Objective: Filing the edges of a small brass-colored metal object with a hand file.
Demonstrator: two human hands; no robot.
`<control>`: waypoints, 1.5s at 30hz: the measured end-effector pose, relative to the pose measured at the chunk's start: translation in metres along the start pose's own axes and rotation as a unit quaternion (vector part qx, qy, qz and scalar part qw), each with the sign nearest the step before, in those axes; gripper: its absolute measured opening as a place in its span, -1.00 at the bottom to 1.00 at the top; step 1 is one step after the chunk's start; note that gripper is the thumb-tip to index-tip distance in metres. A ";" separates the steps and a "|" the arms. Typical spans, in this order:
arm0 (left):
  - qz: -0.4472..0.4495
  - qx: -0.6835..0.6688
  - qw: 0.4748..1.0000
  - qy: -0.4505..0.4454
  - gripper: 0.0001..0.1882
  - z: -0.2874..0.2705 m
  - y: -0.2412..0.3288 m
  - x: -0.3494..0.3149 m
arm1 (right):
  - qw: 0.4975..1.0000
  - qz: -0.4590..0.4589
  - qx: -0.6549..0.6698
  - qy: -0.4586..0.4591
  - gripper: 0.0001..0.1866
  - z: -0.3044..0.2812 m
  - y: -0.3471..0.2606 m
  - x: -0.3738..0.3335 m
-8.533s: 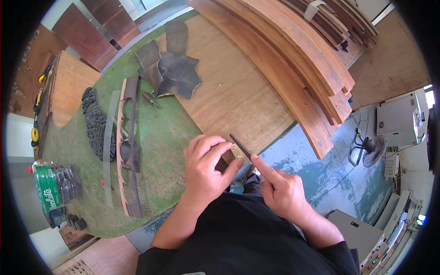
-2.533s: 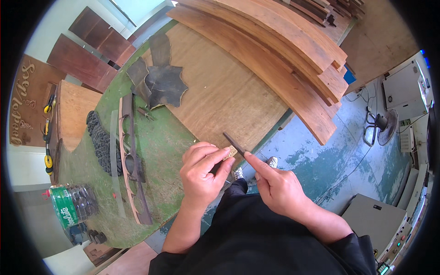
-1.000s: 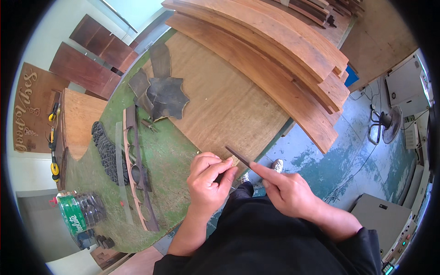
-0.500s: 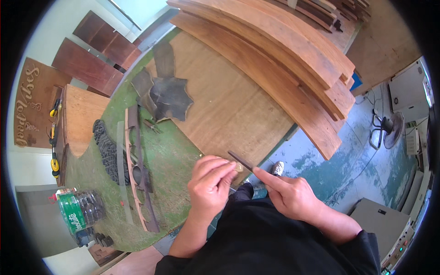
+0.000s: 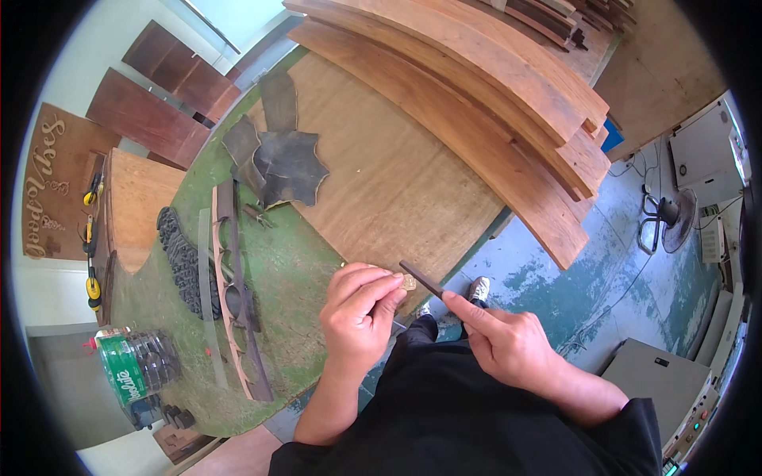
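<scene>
Between the thumb and fingertips of my left hand [image 5: 354,319] is a small, pale yellowish piece [image 5: 409,282], mostly covered by the fingers. My right hand [image 5: 514,351] grips a dark, narrow file [image 5: 421,278], its forefinger stretched along the top. The file slants up and left, and its blade lies right beside the small piece; whether they touch I cannot tell. Both hands are raised at the near edge of the green worktable [image 5: 294,278], by the corner of a plywood board [image 5: 389,182].
Curved wooden planks [image 5: 476,151] are stacked along the far right of the table. Dark leather scraps [image 5: 292,168] lie at the board's left. Further left are a clear ruler [image 5: 208,293], notched strips [image 5: 230,325], a black ridged rubber piece [image 5: 181,262] and a large plastic bottle [image 5: 135,366].
My left hand has shifted slightly left and up with the small piece, which now sits a little higher beside the file. My right hand keeps its grip; the whole view has shifted slightly.
</scene>
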State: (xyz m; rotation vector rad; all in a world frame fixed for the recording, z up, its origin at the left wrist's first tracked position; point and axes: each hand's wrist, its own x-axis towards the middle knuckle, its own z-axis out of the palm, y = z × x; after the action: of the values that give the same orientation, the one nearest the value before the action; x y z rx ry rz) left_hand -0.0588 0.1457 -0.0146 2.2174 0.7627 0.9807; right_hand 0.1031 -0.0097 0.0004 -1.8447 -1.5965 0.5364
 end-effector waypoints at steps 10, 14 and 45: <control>-0.002 -0.007 1.000 0.001 -0.81 0.000 0.001 -0.002 | 1.000 0.008 -0.026 0.010 -0.42 -0.004 -0.005 0.004; -0.009 -0.004 1.000 0.011 -0.81 0.002 0.002 -0.002 | 1.000 -0.011 -0.020 0.001 -0.42 -0.009 -0.002 0.003; -0.008 0.008 1.000 0.025 -0.68 0.005 -0.004 -0.007 | 0.995 0.053 -0.027 0.079 -0.49 0.021 -0.025 -0.007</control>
State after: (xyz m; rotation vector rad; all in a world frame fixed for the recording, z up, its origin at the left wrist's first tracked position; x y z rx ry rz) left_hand -0.0598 0.1425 -0.0230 2.2045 0.8124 1.0297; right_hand 0.0697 -0.0108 0.0018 -1.9698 -1.4271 0.3852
